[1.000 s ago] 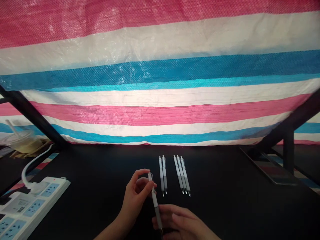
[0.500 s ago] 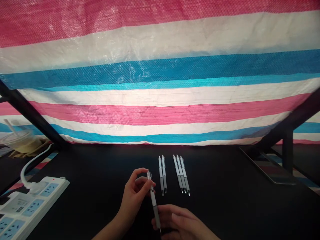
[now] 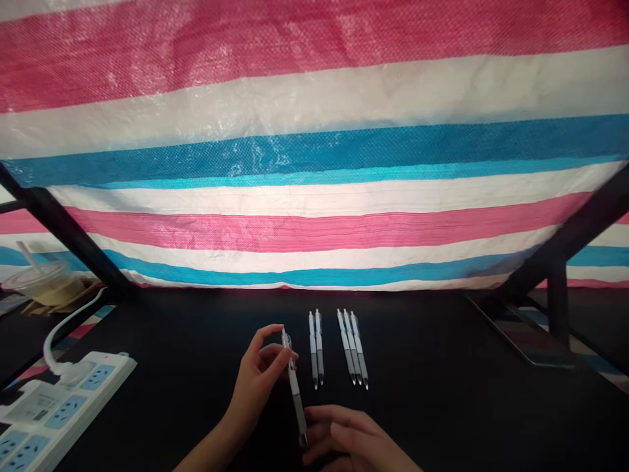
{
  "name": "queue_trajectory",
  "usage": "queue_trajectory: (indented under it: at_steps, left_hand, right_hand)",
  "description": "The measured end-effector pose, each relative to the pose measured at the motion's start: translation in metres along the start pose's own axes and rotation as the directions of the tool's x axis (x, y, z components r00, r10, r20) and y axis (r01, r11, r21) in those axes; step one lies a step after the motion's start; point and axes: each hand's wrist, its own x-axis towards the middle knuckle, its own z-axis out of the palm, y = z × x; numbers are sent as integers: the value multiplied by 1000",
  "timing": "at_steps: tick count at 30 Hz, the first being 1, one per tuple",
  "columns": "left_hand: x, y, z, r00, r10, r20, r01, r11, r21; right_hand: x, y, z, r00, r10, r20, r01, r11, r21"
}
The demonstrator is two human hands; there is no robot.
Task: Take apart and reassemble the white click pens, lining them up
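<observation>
My left hand (image 3: 256, 379) grips a slim white-and-grey retractable pen (image 3: 295, 387) near its clear upper end, between thumb and fingers. The pen slants down toward my right hand (image 3: 346, 440), whose loosely curled fingers sit next to its lower tip. I cannot tell whether they touch it. Just beyond my hands, on the black table (image 3: 442, 400), lie a pair of similar pens (image 3: 316, 349) and a group of three (image 3: 352, 347). All of them lie side by side with their tips toward me.
A white power strip (image 3: 59, 403) with a plugged-in white cable sits at the table's left. Behind it stands a clear plastic cup with a straw (image 3: 42, 283). A dark glass panel (image 3: 521, 334) lies at the right, below a striped tarp (image 3: 314, 196) and black metal frame bars (image 3: 66, 239).
My hands and the held pen have shifted slightly left. The whole view has also shifted a little. The pens on the table have not moved relative to one another.
</observation>
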Motion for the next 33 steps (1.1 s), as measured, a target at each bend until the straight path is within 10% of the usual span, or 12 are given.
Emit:
queue_trajectory:
  at_steps: [11,16,18,24,28,33]
  left_hand:
    - [75,0,10,984,130,122,-166,920,355]
    - [73,-9,16,981,182,65,-193,883,429]
    - [59,-10,14,978,197,61,-204,875,438]
    - [9,-8,10,987,42,156,-93,937,338]
    - [-5,-6,9,987,13,162,-55,964,261]
    - [-6,-10,4,995,90,49,-100,957,273]
  right_hand:
    - [-2,-11,4,999,40,1,-39,984,-174]
    - [-3,-18,6,997,-76,2,72,930,-360]
    - [-8,-26,9,970,-241,-1,192,773,-605]
    - [-12,-40,-7,798,-535,277,153,-265,-952]
    - [2,-29,-30,819,-480,313,1,-544,-839]
    - [15,-18,-39,712,-525,466,-17,-676,-736]
